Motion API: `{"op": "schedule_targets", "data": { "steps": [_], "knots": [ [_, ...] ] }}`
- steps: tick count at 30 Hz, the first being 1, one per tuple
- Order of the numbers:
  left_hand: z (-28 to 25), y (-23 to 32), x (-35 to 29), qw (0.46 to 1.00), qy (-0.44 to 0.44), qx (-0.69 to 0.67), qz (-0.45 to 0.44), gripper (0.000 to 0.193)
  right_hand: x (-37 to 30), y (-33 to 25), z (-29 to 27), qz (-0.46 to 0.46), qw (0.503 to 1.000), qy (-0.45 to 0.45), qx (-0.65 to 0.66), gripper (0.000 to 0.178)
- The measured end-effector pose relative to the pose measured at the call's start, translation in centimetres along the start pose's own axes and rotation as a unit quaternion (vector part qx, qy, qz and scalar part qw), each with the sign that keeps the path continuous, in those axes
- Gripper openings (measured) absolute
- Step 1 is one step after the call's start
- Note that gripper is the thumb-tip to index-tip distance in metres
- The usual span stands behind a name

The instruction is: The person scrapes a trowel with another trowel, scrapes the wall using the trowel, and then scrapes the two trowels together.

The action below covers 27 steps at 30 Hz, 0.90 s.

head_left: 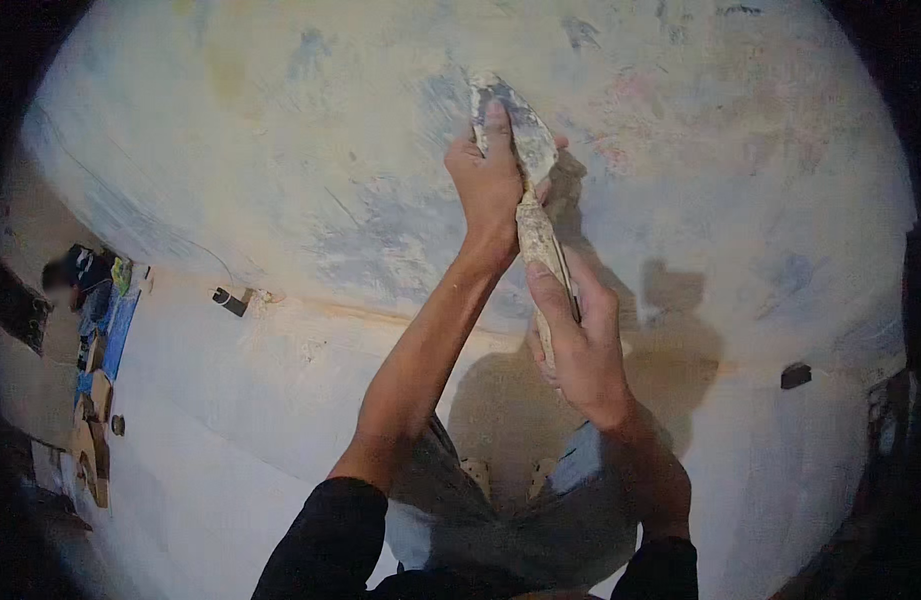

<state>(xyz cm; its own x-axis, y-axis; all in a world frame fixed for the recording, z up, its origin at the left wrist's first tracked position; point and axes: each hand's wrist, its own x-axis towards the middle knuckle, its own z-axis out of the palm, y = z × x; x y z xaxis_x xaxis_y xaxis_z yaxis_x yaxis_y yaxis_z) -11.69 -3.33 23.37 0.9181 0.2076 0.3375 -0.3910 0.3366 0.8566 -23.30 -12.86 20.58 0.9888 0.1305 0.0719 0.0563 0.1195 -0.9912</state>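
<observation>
A trowel [538, 150] with a pointed, leaf-shaped blade tilts up in front of a blotchy painted wall [360, 170]. Its blade and handle are smeared with pale, dried-looking material. My right hand [588, 345] is wrapped round the handle. Higher up, my left hand [483, 185] grips the blade, its thumb lying flat on the near face; most of its other fingers are hidden behind the metal. Both hands are close together, and I cannot tell whether the blade touches the wall.
A white surface [220, 430] meets the wall's lower edge. Small black fittings [230, 302] sit along this seam at left and right. At far left, another person [92, 275] is near a blue strip and several brown pieces [93, 450]. My shadow [680, 360] falls across the wall.
</observation>
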Motion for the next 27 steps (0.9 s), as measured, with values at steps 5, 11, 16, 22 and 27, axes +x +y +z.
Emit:
{"op": "schedule_targets", "data": {
  "steps": [5,11,16,22,27],
  "knots": [
    [0.3,-1.2,0.1,0.999,0.017,-0.015,0.027,0.034,-0.4,-0.8,-0.4,0.020,1.000,-0.003,-0.019,0.038],
    [0.6,0.1,1.5,0.999,0.030,-0.023,-0.001,0.032,1.9,-0.7,0.0,-0.051,0.998,-0.002,-0.027,0.039],
    [0.5,-1.4,2.4,0.999,0.032,-0.020,-0.014,0.029,2.6,-0.7,-0.3,-0.020,0.999,0.004,-0.050,0.042],
    [0.7,-1.3,3.8,0.999,0.040,-0.009,0.025,0.035,4.0,-0.1,-1.0,-0.024,0.998,-0.003,-0.065,0.045],
    [-0.1,0.2,4.9,0.997,0.060,0.045,0.028,0.040,4.6,-0.7,0.3,-0.056,0.996,-0.005,-0.074,0.036]
  ]
}}
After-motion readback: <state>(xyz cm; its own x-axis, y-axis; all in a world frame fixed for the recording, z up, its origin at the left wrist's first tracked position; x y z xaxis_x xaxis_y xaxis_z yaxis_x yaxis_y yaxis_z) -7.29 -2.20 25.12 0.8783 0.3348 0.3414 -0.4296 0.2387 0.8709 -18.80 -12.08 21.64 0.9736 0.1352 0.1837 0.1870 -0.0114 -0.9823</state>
